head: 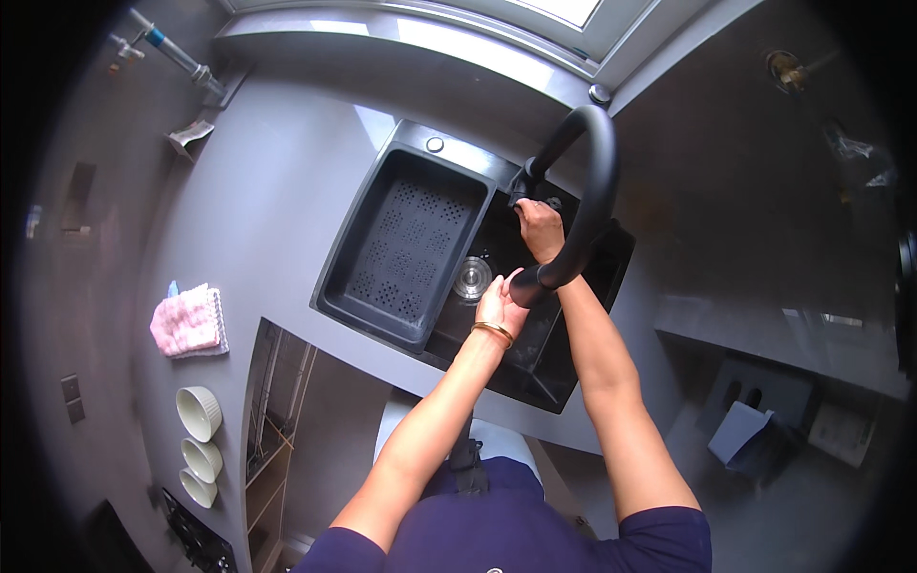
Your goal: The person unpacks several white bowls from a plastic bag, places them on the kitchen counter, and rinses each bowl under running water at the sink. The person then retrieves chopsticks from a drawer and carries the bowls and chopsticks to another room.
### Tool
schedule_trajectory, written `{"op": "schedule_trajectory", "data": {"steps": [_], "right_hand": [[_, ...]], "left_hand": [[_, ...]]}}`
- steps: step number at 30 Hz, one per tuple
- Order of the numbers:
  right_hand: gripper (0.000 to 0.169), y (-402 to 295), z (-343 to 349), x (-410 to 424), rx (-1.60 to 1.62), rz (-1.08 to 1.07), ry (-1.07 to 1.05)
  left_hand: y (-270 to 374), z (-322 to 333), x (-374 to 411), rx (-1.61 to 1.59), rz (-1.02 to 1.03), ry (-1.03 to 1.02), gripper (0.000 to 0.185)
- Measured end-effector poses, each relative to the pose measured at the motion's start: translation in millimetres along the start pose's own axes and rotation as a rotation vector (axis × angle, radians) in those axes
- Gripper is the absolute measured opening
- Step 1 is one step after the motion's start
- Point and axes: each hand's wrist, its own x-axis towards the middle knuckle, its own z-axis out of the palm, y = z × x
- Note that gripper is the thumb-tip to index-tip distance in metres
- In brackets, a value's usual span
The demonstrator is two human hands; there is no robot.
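Observation:
My right hand (542, 228) has its fingers on the short black handle at the base of the tall black gooseneck faucet (605, 165). Below the spout head (529, 286), my left hand (499, 304) is held palm up over the sink, a gold bangle (493, 331) around its wrist. The spout partly covers its fingers, and I see nothing held in it. Beneath both hands lies the dark basin of the black sink (526, 358), with a round metal drain strainer (473, 278) beside my left hand. No water stream can be made out.
A perforated black tray (401, 251) sits over the sink's left side. Farther left on the grey counter (265, 186) are folded pink and white cloths (188, 322) and three pale ribbed bowls (199, 413). An open drawer (276, 401) is at the front left. A window (530, 29) is behind.

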Motion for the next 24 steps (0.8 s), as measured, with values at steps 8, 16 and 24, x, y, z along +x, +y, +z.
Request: {"op": "schedule_trajectory", "data": {"steps": [8,16,24], "right_hand": [[0.009,2.3,2.7,-7.3,0.007,-0.043,0.034],[0.033,-30.6,-29.2,-58.1,1.657,1.059,0.106],[0.027,-58.8,15.3,-113.9,2.043,1.331,-0.227]], "left_hand": [[-5.8,8.8,-3.7,0.045,0.006,0.058,0.036],[-4.3,14.7,-3.1,0.04,0.177,0.001,0.027],[-17.1,-14.3,5.6,0.758,0.633,-0.026,0.033]]}}
